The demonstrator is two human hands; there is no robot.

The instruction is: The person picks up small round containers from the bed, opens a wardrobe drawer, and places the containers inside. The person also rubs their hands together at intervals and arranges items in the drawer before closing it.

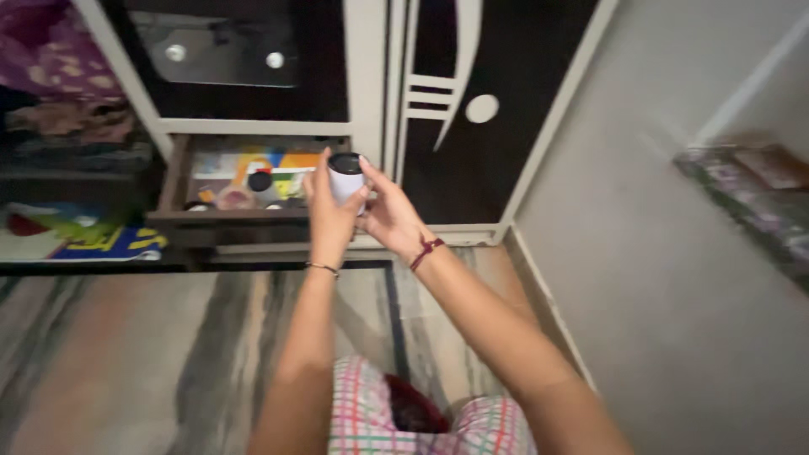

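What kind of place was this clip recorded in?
Probably a bedroom or dressing area at home. A dark wardrobe with an open drawer of small items, folded clothes on shelves, a marble-look floor. Both hands hold a small white jar.

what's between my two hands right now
A small white jar with a dark lid, held between the left hand and the right hand in front of the open drawer; the head view shows it.
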